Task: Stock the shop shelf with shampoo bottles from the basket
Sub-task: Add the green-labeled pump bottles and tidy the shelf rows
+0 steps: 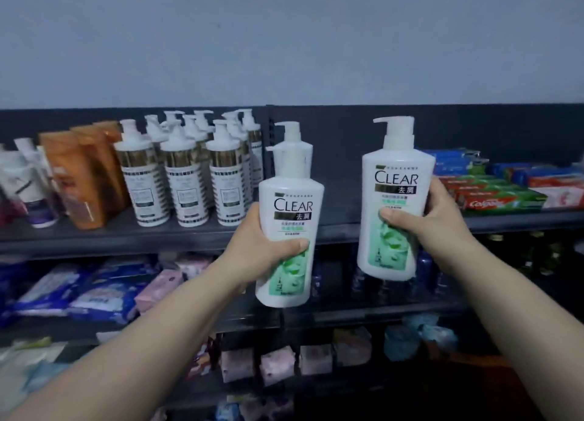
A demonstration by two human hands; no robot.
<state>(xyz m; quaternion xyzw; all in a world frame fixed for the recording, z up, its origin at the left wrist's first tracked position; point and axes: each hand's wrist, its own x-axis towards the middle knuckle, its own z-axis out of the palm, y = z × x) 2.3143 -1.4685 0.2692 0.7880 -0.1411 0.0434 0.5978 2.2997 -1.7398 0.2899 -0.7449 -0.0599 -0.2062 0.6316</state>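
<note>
Two white pump bottles with green "CLEAR" labels are held up in front of the dark top shelf (341,221). My left hand (262,247) grips the left bottle (292,199) around its lower half. My right hand (436,218) grips the right bottle (398,180), which is a little higher and upright. Both bottles hang in the air before a bare stretch of the top shelf, between the pump bottles on the left and the toothpaste on the right. The basket is not in view.
Several white and gold pump bottles (186,180) and orange bottles (82,180) stand on the top shelf's left. Stacked toothpaste boxes (499,196) lie at the right. Lower shelves hold wrapped packs (94,291) and soap bars (278,363).
</note>
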